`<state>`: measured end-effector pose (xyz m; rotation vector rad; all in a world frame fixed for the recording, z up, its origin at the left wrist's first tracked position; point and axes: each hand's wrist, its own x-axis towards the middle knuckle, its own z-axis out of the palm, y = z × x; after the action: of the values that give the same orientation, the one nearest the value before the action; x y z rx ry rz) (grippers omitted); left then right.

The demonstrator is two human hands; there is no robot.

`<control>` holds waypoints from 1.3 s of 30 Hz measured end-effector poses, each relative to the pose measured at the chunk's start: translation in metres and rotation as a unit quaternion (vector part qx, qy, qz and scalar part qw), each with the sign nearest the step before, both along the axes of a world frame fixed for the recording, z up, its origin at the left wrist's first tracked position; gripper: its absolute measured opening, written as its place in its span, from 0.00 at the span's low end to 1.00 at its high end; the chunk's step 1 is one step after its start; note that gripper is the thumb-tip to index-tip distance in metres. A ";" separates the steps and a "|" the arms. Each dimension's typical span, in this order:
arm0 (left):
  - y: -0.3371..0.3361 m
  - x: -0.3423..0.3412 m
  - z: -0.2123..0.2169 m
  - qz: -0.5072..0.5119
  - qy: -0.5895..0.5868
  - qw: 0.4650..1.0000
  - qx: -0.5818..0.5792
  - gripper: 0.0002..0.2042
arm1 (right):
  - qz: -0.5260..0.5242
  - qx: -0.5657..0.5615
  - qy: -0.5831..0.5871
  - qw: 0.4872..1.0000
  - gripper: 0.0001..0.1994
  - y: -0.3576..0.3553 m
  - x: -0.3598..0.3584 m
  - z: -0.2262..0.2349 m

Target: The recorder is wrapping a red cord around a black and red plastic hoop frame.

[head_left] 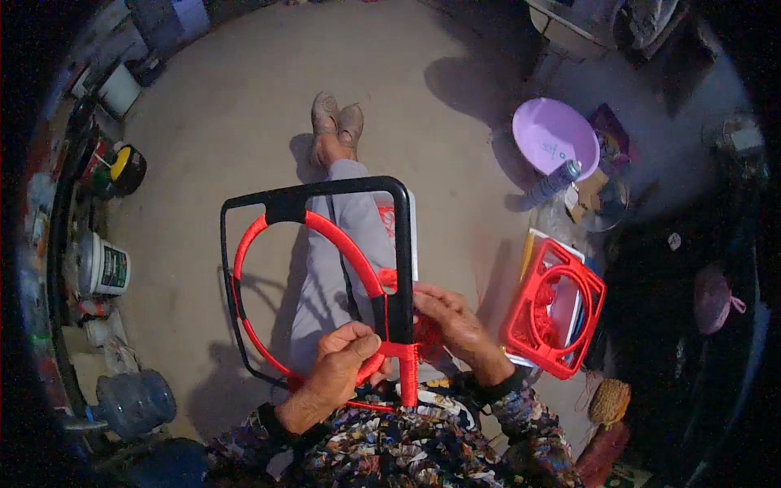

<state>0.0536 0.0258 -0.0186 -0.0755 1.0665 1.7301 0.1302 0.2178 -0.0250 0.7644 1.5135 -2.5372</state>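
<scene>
A black, rounded-square frame [321,189] with a ring inside stands tilted over my lap. Much of the ring [346,248] is wrapped in red cord, and so is a lower right stretch of the frame [408,378]; other parts remain bare black. My left hand [346,358] pinches the ring at its lower right, beside the red joint. At the frame's right bar is my right hand [455,321], fingers bent, with a bunch of red cord [429,331] under them. The bar partly hides those fingertips.
To my right, a red-wrapped frame [527,309] lies on a container holding red cord. Beyond it are a purple basin [553,134] and a spray can [557,180]. A white bucket [104,264] and a large water bottle [134,403] stand at left. My legs stretch forward.
</scene>
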 end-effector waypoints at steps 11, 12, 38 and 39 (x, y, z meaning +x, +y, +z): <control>0.014 0.005 -0.015 0.059 0.029 0.997 0.028 0.06 | 0.255 0.736 0.299 0.552 0.16 -0.010 -0.056 0.081; 0.016 0.007 -0.012 0.076 0.045 0.996 0.031 0.07 | 0.271 0.763 0.298 0.506 0.16 -0.016 -0.061 0.069; 0.015 0.000 -0.020 -0.006 -0.004 1.000 -0.015 0.12 | -0.020 0.348 0.039 0.936 0.08 0.011 0.040 0.017; 0.015 0.000 -0.018 -0.011 -0.001 1.000 -0.015 0.12 | -0.005 0.333 0.045 0.942 0.08 0.009 0.036 0.008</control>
<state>0.0531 0.0409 -0.0370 -0.0841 1.0887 1.6934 0.1664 0.2268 -0.0167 0.7094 2.4429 -2.0641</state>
